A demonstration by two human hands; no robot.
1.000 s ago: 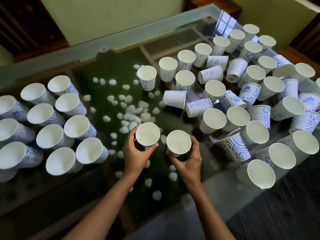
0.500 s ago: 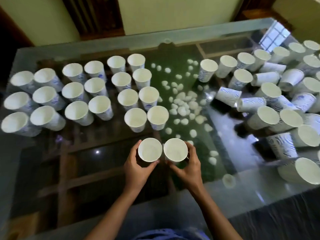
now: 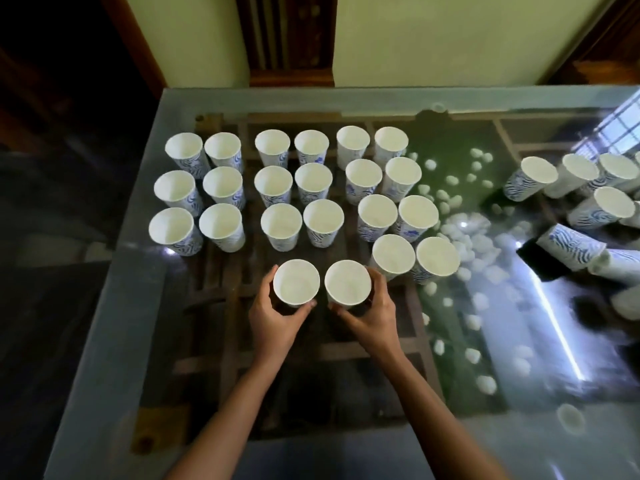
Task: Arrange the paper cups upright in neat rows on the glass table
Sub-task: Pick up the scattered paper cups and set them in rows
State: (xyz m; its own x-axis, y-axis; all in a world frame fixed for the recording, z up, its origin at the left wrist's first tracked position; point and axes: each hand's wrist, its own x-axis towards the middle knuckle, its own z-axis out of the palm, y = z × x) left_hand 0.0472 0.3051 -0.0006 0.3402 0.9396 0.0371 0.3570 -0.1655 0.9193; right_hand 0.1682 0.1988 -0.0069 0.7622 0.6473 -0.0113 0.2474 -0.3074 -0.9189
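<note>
The left hand (image 3: 273, 323) grips the left cup (image 3: 296, 282), the right hand (image 3: 372, 322) the right cup (image 3: 347, 283), both upright (just left of the front-row pair (image 3: 393, 258)).

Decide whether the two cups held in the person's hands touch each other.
Apart. The head view shows a narrow dark gap between the rims of the left-hand cup and the right-hand cup.
</note>
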